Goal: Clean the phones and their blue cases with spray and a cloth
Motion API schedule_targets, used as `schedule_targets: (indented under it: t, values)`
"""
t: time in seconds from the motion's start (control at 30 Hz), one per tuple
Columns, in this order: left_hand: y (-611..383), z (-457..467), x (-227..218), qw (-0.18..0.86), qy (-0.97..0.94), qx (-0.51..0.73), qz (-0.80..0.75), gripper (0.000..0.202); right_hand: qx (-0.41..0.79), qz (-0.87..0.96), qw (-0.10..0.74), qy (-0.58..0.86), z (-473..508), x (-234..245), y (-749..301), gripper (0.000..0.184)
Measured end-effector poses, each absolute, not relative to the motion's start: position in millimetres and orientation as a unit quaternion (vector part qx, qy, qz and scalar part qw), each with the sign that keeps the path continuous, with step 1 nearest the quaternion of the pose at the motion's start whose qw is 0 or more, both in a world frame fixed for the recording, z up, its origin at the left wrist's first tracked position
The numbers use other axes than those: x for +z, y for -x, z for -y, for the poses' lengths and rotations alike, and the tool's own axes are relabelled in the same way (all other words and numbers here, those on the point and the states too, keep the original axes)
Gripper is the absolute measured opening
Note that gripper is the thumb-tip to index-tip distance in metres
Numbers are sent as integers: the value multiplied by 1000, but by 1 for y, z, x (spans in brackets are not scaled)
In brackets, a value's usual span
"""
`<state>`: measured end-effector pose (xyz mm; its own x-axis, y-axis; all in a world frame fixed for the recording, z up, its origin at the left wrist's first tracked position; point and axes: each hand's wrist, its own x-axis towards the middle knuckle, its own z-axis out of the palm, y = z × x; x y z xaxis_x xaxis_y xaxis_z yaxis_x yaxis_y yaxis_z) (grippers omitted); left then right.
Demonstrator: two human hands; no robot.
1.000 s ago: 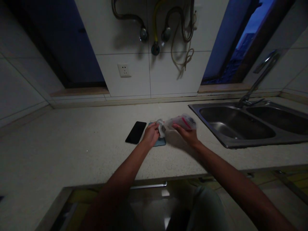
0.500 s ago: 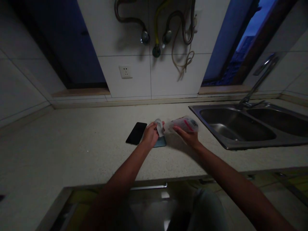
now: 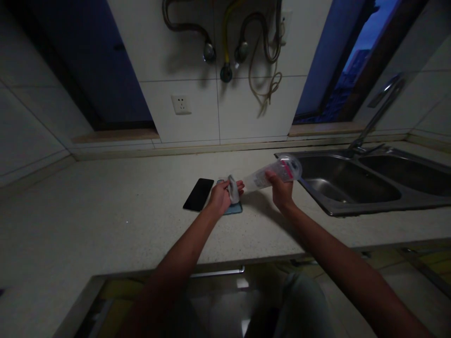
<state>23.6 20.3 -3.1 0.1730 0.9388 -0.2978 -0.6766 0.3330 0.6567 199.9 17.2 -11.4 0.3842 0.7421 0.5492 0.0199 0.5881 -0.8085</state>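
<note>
My left hand (image 3: 220, 197) is closed on a small crumpled white piece (image 3: 233, 189), held just above a teal flat object (image 3: 234, 209) lying on the counter. My right hand (image 3: 281, 191) grips a clear plastic package with a pink label (image 3: 278, 172), lifted off the counter and tilted up to the right, its narrow end pointing at the white piece. A black phone (image 3: 198, 194) lies flat on the counter just left of my left hand.
A pale speckled counter (image 3: 105, 206) runs left and right. A steel double sink (image 3: 355, 185) with a tap (image 3: 378, 112) sits at the right. Hoses (image 3: 243, 42) and a wall socket (image 3: 181, 104) are on the tiled wall behind. Dark windows flank it.
My right hand has lifted the plastic package and swung its far end up and to the right, toward the sink. My left hand stays above the teal object with the white piece.
</note>
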Motion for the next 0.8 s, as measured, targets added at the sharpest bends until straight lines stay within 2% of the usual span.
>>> schedule_targets:
  t: [0.13, 0.3, 0.53, 0.8]
  values:
    - [-25, -16, -1, 767, -189, 521, -325, 18, 293, 435, 762, 378, -26, -5, -202, 43]
    - [-25, -20, -4, 753, -157, 532, -355, 20, 321, 423, 738, 417, -28, -2, -205, 41]
    - [-24, -18, -2, 746, -206, 536, -338, 17, 266, 485, 681, 480, -23, -3, -202, 38]
    - [-25, -16, -1, 731, -225, 536, -358, 20, 174, 586, 642, 463, -13, -16, -195, 39]
